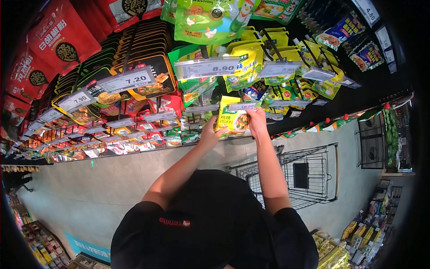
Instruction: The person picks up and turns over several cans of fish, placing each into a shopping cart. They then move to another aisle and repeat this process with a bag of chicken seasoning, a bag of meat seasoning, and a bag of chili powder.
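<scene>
A yellow and green seasoning packet [229, 121] with a picture of food on its front is held between my two hands at the shelf. My left hand [210, 133] grips its left edge. On the right edge, my right hand [257, 121] has its fingers closed on the packet near the top corner. A price tag [242, 106] reading about 10.80 covers part of the packet's upper front. Just above hangs another yellow packet [243, 67], behind a tag [207, 68] marked 8.90.
Red pepper-powder packets [62, 38] and rows of black pouches [152, 78] hang to the left. A wire shopping cart [295, 175] stands on the grey floor [103, 179] at right. More stocked shelves [42, 242] are at the lower left.
</scene>
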`<state>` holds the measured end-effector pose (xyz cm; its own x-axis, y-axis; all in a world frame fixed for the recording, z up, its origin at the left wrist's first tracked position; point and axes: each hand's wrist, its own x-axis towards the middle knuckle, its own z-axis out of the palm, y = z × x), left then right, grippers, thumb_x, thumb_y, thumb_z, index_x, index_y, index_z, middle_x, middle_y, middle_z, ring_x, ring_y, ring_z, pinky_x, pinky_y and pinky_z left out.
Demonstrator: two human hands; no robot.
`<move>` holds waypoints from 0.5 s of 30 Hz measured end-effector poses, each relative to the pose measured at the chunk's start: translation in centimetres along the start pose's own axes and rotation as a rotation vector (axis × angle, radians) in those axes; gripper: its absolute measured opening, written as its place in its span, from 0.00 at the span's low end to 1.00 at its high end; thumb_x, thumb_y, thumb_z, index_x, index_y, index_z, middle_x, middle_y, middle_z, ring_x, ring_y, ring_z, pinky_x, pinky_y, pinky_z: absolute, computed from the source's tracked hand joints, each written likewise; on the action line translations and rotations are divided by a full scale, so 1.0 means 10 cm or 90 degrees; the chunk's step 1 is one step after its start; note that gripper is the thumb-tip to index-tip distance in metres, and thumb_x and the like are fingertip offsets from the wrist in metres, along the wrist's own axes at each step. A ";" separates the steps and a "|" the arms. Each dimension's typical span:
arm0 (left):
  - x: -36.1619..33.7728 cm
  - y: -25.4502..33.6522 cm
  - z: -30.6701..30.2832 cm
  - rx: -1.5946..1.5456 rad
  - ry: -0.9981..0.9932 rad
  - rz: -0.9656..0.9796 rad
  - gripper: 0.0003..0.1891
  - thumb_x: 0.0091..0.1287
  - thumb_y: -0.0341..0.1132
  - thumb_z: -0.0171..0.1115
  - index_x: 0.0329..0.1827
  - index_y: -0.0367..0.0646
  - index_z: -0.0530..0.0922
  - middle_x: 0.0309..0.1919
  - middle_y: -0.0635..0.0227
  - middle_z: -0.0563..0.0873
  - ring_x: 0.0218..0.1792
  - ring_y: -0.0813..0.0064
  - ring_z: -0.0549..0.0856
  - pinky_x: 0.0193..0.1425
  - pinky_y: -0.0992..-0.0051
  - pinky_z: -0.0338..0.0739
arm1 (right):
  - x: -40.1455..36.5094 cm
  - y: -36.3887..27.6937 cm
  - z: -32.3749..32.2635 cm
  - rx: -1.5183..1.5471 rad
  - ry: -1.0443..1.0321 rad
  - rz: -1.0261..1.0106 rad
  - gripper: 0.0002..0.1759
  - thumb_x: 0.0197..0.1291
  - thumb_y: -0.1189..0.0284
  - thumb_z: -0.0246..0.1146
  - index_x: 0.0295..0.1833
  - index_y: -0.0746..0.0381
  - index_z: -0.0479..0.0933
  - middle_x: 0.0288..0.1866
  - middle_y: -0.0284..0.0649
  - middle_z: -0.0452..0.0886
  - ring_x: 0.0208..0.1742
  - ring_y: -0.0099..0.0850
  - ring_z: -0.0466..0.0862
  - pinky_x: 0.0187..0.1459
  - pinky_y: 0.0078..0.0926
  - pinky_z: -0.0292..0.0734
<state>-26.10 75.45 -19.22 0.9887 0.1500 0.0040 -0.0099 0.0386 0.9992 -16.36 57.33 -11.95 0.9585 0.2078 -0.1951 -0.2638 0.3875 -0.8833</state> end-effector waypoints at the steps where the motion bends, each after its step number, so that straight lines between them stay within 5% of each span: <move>1: 0.02 0.01 0.01 -0.003 -0.001 -0.001 0.28 0.57 0.30 0.74 0.61 0.36 0.73 0.49 0.56 0.85 0.49 0.64 0.86 0.55 0.69 0.78 | 0.04 0.01 0.00 0.010 0.005 -0.012 0.11 0.67 0.80 0.61 0.54 0.64 0.78 0.49 0.40 0.87 0.47 0.28 0.87 0.51 0.29 0.81; 4: 0.06 -0.05 0.02 -0.001 0.026 0.062 0.28 0.58 0.30 0.74 0.62 0.37 0.73 0.50 0.55 0.85 0.49 0.65 0.86 0.54 0.69 0.78 | 0.12 0.06 -0.02 0.002 0.018 -0.013 0.10 0.67 0.80 0.62 0.53 0.64 0.79 0.49 0.39 0.87 0.47 0.27 0.87 0.50 0.27 0.82; 9: 0.06 0.09 -0.02 0.040 -0.004 -0.016 0.27 0.58 0.30 0.73 0.60 0.36 0.75 0.48 0.56 0.87 0.47 0.66 0.87 0.52 0.69 0.79 | 0.11 -0.01 0.20 -0.005 0.051 0.000 0.09 0.68 0.76 0.64 0.52 0.64 0.81 0.48 0.36 0.87 0.46 0.23 0.86 0.47 0.24 0.82; 11: 0.06 0.17 -0.03 0.038 -0.011 -0.033 0.27 0.58 0.30 0.73 0.60 0.36 0.75 0.47 0.56 0.87 0.47 0.66 0.87 0.52 0.69 0.79 | 0.10 -0.05 0.28 0.011 0.080 -0.014 0.06 0.65 0.73 0.70 0.44 0.60 0.80 0.38 0.32 0.86 0.36 0.21 0.85 0.37 0.22 0.80; 15: 0.07 0.35 -0.05 0.042 -0.023 -0.055 0.26 0.59 0.31 0.72 0.60 0.34 0.75 0.47 0.57 0.87 0.46 0.69 0.86 0.52 0.70 0.79 | 0.12 -0.06 0.31 -0.009 0.094 0.002 0.05 0.64 0.73 0.70 0.43 0.59 0.81 0.37 0.31 0.86 0.34 0.19 0.84 0.34 0.21 0.79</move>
<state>-25.55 76.19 -15.75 0.9902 0.1126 -0.0824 0.0846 -0.0147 0.9963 -15.39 60.11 -10.39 0.9636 0.0742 -0.2569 -0.2657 0.3737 -0.8887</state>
